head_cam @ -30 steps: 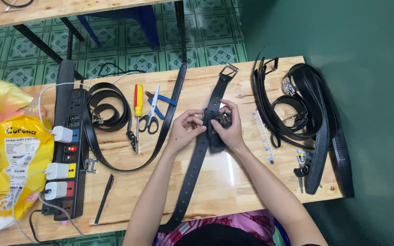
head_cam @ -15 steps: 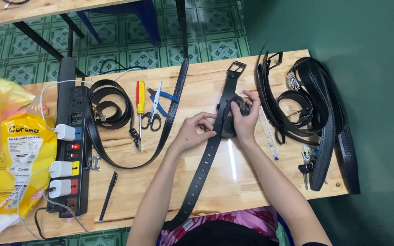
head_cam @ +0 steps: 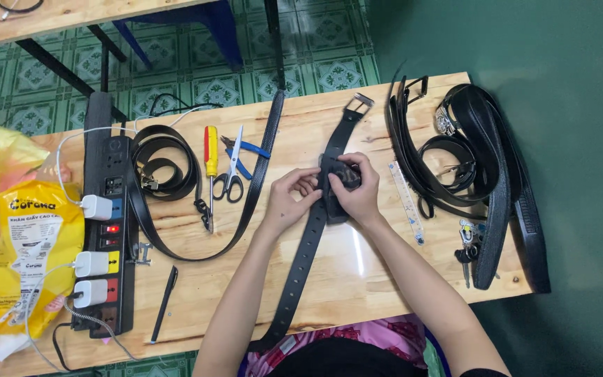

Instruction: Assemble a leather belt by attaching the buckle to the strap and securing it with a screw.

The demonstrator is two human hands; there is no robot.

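A long black belt (head_cam: 300,265) lies diagonally across the wooden table (head_cam: 357,279), its metal buckle (head_cam: 359,103) at the far end. My left hand (head_cam: 289,199) pinches the belt from the left at its upper part. My right hand (head_cam: 354,187) grips a small black piece (head_cam: 347,178) on the belt from the right. Both hands meet over the strap, fingers closed on it. What the small black piece is stays partly hidden by my fingers.
A pile of black belts (head_cam: 476,160) lies at the right end, with keys (head_cam: 466,248) and a clear ruler (head_cam: 406,201). Left of my hands: another belt (head_cam: 246,202), scissors (head_cam: 232,171), screwdriver (head_cam: 209,164), pliers (head_cam: 246,148), coiled belt (head_cam: 162,160), power strip (head_cam: 106,223), pen (head_cam: 165,301), yellow bag (head_cam: 22,251).
The camera view has shifted slightly. My hands stay on the same spot of the belt, with fingers working at the small black piece; the belt has barely moved.
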